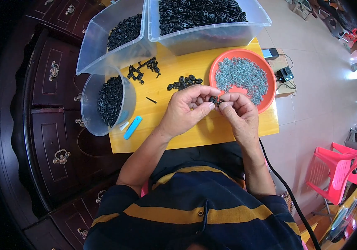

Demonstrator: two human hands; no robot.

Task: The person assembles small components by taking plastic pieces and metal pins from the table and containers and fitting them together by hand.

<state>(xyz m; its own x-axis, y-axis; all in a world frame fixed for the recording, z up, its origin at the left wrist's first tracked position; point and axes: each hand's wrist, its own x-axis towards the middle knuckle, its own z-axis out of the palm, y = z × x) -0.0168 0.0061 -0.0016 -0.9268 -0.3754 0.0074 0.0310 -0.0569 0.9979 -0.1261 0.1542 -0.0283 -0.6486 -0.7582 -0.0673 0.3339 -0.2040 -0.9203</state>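
Observation:
Over the yellow table (170, 137), my left hand (189, 107) and my right hand (240, 114) meet in a pinch. Between their fingertips is a small black plastic part (214, 100), partly covered by the fingers. A second small dark piece shows at the right fingertips, too small to name. Just beyond my left hand lies a small pile of black oval parts (182, 81). An orange-red bowl (272, 85) of silver screws (245, 75) stands right behind my right hand.
Two clear bins (212, 41) of black parts stand at the back. A round clear tub (128, 93) of black ovals is at left. Nearby are loose black pieces (139, 73) and a blue bar-shaped object (132, 127). Dark drawers (47, 137) border the left; a pink chair (337, 168) stands right.

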